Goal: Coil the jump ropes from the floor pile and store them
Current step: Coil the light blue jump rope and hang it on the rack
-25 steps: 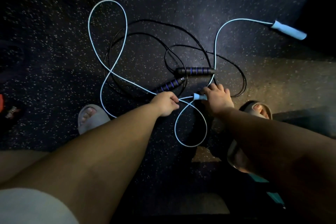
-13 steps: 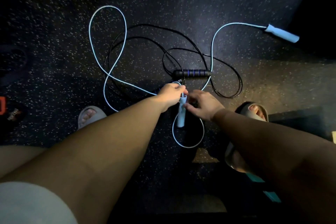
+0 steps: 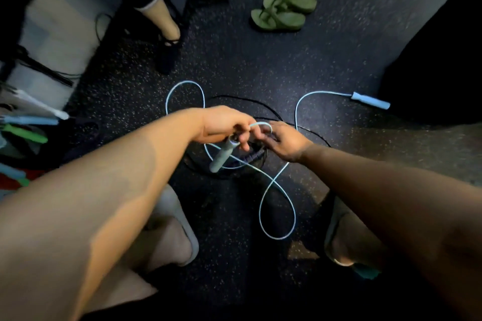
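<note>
A light blue jump rope (image 3: 277,206) lies in loops on the dark speckled floor. My left hand (image 3: 226,125) grips the top of one of its handles (image 3: 221,155), lifted off the floor and hanging down. My right hand (image 3: 283,139) pinches the blue cord just beside the left hand, where a small loop arches between them. The rope's other blue handle (image 3: 370,100) lies on the floor at the right. A black jump rope (image 3: 251,157) lies under the hands, mostly hidden, with a dark ribbed handle showing.
A pair of green sandals (image 3: 283,12) lies on the floor ahead. Another person's legs (image 3: 161,15) stand at the upper left. Blue and green handled things (image 3: 24,126) sit at the left edge. My slippered feet (image 3: 172,229) are below the hands.
Both hands have risen with the blue handle and cord, lifting them off the floor. The view has tilted up, showing the sandals and another person's legs.
</note>
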`<move>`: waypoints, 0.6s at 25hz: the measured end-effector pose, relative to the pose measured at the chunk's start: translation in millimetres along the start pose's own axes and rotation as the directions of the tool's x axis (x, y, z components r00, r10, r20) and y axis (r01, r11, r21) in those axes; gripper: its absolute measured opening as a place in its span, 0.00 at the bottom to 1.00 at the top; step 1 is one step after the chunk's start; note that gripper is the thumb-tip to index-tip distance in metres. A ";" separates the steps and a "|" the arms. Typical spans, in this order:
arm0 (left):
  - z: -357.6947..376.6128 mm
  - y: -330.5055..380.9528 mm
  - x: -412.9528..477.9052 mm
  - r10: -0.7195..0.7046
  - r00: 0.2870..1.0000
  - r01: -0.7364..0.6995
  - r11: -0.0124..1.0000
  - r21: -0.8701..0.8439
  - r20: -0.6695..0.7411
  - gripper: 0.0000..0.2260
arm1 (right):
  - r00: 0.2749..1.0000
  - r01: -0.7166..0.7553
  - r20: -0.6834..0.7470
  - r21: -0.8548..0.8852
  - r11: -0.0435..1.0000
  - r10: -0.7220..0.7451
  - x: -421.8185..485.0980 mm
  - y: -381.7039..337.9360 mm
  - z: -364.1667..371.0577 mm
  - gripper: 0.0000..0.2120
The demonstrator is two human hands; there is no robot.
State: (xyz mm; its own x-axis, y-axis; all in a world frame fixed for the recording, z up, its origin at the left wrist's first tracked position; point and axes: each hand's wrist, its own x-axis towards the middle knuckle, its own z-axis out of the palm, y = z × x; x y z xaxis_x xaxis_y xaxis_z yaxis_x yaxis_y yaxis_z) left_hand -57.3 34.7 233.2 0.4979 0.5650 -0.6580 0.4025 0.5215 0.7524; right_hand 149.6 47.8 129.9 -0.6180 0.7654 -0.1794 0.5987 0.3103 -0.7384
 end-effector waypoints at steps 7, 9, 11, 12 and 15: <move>-15.4 72.6 -101.7 0.053 0.988 -0.073 0.989 -0.131 -0.147 0.15 | 0.972 -0.215 0.103 0.750 0.626 0.211 5.5 -125.2 -105.3 0.10; -9.1 91.1 -112.0 0.083 0.987 -0.111 0.972 -0.208 -0.138 0.16 | 0.983 -0.180 0.119 0.749 0.638 0.138 4.5 -156.0 -131.4 0.06; -2.8 105.9 -115.1 0.121 0.983 -0.155 0.949 -0.273 -0.136 0.17 | 0.991 -0.129 0.071 0.705 0.697 0.112 5.8 -175.3 -152.4 0.08; -0.5 111.2 -115.6 0.141 0.980 -0.178 0.937 -0.302 -0.139 0.18 | 0.995 -0.078 0.010 0.657 0.750 0.095 6.1 -181.9 -161.8 0.09; 8.1 126.0 -106.4 0.218 0.957 -0.273 0.901 -0.336 -0.192 0.18 | 0.986 0.068 -0.164 0.465 0.883 0.010 4.2 -184.5 -187.7 0.06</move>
State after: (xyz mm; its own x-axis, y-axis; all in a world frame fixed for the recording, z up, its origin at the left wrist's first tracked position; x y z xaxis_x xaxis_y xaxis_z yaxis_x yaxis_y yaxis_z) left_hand -53.4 35.1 398.3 0.4164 0.7771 -0.4720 -0.0311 0.5310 0.8468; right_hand 132.2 99.6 387.3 -0.5198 0.8507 -0.0780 0.2497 0.0641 -0.9662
